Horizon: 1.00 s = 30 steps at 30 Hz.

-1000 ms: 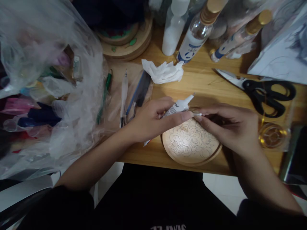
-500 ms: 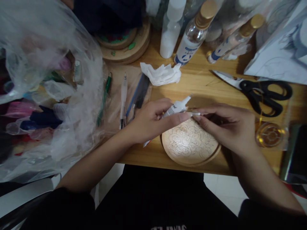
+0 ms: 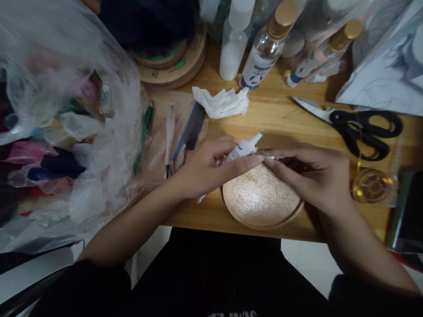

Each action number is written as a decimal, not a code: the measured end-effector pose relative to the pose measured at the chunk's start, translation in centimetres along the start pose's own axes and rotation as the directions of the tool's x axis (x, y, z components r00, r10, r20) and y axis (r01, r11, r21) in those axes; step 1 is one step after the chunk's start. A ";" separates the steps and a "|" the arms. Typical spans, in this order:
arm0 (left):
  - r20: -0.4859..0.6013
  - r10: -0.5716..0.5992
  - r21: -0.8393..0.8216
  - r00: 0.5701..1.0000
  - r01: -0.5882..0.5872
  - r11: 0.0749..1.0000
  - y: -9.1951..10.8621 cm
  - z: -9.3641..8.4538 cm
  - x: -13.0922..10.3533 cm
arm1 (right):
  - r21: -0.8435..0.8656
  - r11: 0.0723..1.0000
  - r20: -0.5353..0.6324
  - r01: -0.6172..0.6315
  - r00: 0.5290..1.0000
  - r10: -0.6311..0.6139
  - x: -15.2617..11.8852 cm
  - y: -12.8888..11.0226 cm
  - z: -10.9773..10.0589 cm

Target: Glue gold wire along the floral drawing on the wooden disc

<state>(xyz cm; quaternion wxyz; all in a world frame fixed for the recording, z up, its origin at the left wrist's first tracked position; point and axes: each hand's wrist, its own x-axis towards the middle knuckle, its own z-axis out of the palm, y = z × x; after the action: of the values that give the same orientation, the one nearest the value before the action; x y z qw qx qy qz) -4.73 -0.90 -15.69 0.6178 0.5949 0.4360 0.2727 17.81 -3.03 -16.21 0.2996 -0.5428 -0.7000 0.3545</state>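
One white squeeze tube, in left hand. One flower-drawn wooden disc, between that and right hand. Two gold-capped bottles, beyond both. One pair of scissors, past right hand.

On my feed, a white tube with dark print leans in the left hand, its tapered nozzle pointing up and rightward. The right hand pinches a small white piece, whose exact shape I can't quite make out. Partly hidden below them lies a round, pale wooden disc, outlined flowers drawn across its face.
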 end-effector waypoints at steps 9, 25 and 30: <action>0.001 0.006 0.006 1.000 -0.006 1.000 -0.1 0.1 0.0 | 0.012 1.000 -0.013 -0.018 1.000 0.018 -0.1 0.2 0.0; -0.005 0.015 0.010 1.000 -0.015 1.000 -0.2 0.0 -0.1 | -0.004 0.999 -0.038 -0.033 0.999 0.033 -0.2 0.2 0.3; -0.002 0.021 0.012 1.000 -0.021 1.000 -0.2 0.0 -0.1 | -0.015 1.000 -0.028 -0.021 0.999 0.020 -0.1 0.1 0.3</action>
<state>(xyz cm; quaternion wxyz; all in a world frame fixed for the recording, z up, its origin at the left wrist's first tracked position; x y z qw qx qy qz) -4.83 -1.02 -15.90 0.6108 0.6028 0.4321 0.2772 17.67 -3.14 -16.46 0.3015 -0.5570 -0.6929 0.3448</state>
